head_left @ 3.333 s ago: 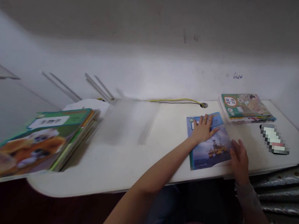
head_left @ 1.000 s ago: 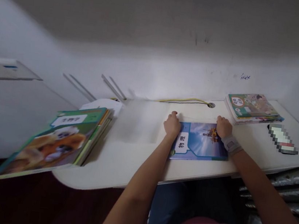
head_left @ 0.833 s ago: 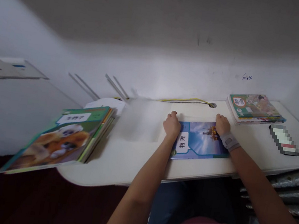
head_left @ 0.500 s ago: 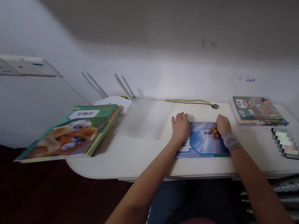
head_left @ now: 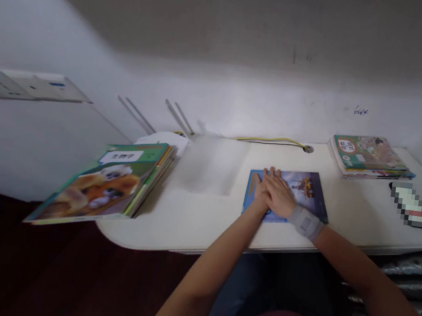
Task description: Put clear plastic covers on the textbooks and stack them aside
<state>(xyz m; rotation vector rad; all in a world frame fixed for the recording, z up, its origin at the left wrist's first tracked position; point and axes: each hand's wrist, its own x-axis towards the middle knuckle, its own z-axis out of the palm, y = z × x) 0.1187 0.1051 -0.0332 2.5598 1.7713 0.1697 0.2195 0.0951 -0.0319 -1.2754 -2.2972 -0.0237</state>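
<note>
A blue book (head_left: 309,192) with an oil rig picture lies flat on the white desk (head_left: 194,223). My left hand (head_left: 261,191) rests on the left part of its cover, partly covered by the other hand. Across it lies my right hand (head_left: 280,195), palm down with fingers stretched out, a grey band on the wrist. The left hand's visible fingers are also extended. Neither hand grips anything.
At the desk's left end a book stack (head_left: 101,190) overhangs the edge. Another stack (head_left: 370,155) sits at the back right, with a phone (head_left: 410,205) in front. A yellow cable (head_left: 271,139) runs along the wall to a desk hole.
My right hand has moved left from the book's right part onto my left hand. More of the cover's right side now shows. The view has shifted slightly.
</note>
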